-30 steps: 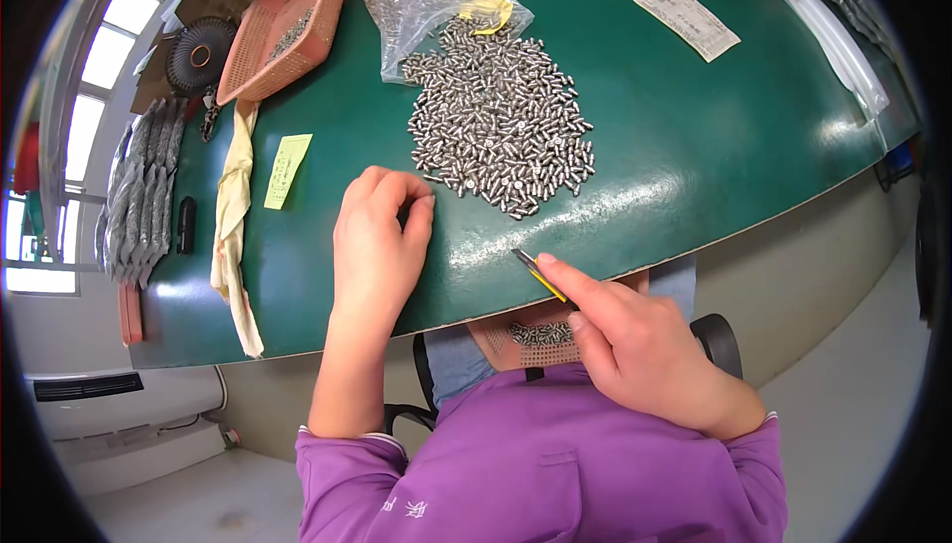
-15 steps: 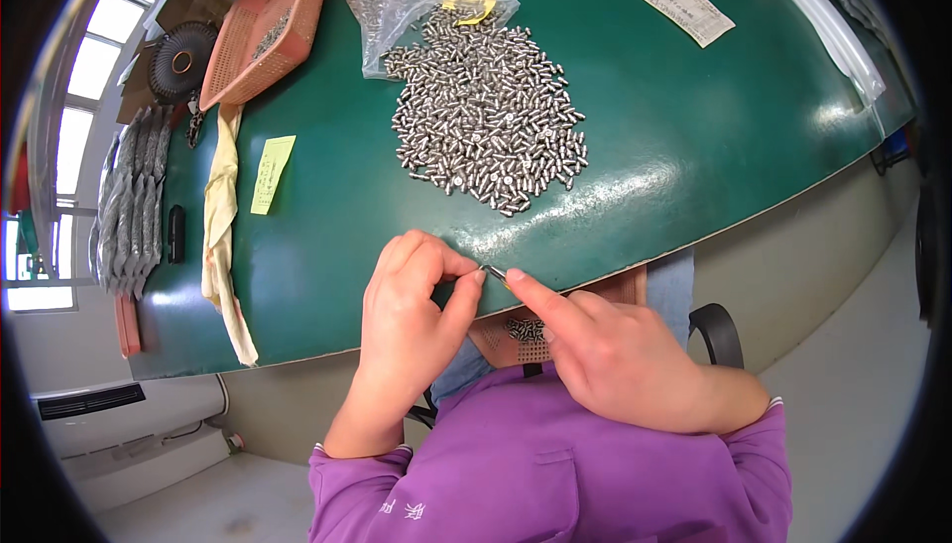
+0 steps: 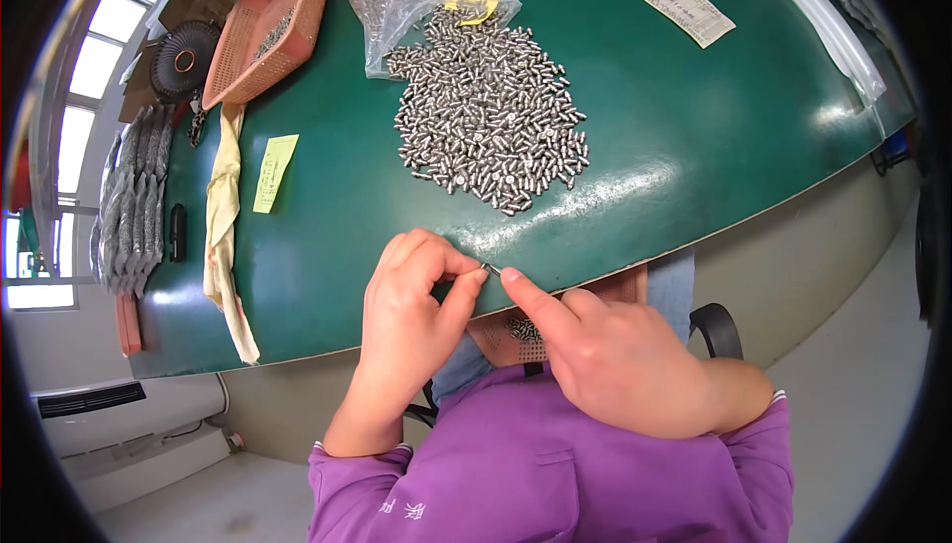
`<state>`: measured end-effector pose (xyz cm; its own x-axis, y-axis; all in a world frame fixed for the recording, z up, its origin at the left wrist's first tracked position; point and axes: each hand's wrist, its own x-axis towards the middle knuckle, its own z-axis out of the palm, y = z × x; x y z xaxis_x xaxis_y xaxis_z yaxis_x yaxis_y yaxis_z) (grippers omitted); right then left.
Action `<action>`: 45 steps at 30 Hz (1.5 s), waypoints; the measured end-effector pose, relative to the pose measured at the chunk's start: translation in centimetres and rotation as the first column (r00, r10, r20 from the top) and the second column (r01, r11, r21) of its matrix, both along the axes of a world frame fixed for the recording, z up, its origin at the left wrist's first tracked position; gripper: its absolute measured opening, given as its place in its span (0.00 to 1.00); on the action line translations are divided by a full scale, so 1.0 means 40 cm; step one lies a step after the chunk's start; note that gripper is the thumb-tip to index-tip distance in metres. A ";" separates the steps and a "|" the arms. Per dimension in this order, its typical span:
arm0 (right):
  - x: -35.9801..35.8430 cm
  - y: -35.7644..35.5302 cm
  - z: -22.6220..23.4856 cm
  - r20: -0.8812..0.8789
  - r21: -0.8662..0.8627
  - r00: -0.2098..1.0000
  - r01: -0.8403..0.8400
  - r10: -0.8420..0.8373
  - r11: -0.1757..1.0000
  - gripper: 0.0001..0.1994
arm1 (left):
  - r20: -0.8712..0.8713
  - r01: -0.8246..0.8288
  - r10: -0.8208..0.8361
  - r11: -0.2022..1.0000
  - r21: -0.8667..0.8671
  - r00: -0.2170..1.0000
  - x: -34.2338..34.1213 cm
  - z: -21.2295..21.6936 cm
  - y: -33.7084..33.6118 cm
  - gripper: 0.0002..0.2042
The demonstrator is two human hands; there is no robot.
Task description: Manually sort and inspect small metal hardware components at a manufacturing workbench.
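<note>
Taking the pile of metal pieces [image 3: 496,121] as reference, I noted a pale cloth [image 3: 223,236] well to its left. My left hand [image 3: 412,285] was on the near side of the pile, a little left of its middle, thumb and forefinger pinched on one metal piece [image 3: 485,266], mostly covered by my fingertips and apart from the pile. Judged by its like in the pile, the piece would be light, hard and stiff, unlikely to break, but smooth and rounded enough to roll or slip; best held by its sides, an end left exposed. Just right of it, also nearer me than the pile, my right hand [image 3: 620,350] grasped a slim tool [image 3: 496,270], forefinger extended along it. Only its dark end showed; contact with the piece could not be confirmed.
</note>
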<state>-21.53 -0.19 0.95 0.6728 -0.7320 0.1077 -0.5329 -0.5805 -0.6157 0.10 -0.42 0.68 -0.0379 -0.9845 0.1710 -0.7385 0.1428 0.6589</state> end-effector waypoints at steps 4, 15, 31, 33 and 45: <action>-0.016 -0.008 -0.018 0.131 0.038 0.991 0.020 -0.025 0.999 0.32 | -0.002 0.143 -0.143 0.989 0.026 0.990 0.015 0.013 0.010 0.07; -0.034 -0.002 -0.020 0.211 0.024 0.974 0.075 -0.078 0.997 0.29 | 0.264 -0.035 0.070 0.990 -0.135 0.962 0.101 0.015 -0.135 0.06; -0.017 -0.004 -0.026 0.163 0.014 0.987 0.002 -0.004 1.000 0.34 | 0.025 0.062 -0.064 0.994 0.089 0.998 0.029 0.018 -0.006 0.06; -0.012 0.001 -0.016 0.138 0.043 0.990 0.025 -0.030 0.999 0.32 | 0.017 0.064 -0.065 0.995 0.077 0.998 0.029 0.013 -0.004 0.07; 0.001 -0.002 -0.013 0.111 0.059 0.994 0.000 -0.007 0.998 0.33 | -0.012 0.072 -0.071 0.995 0.066 0.997 0.034 0.007 -0.011 0.06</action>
<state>-21.49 -0.27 0.43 0.6565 -0.7416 0.1382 -0.4616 -0.5398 -0.7040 1.44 -0.86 0.94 -0.1073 -0.9885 0.1061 -0.7215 0.1509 0.6758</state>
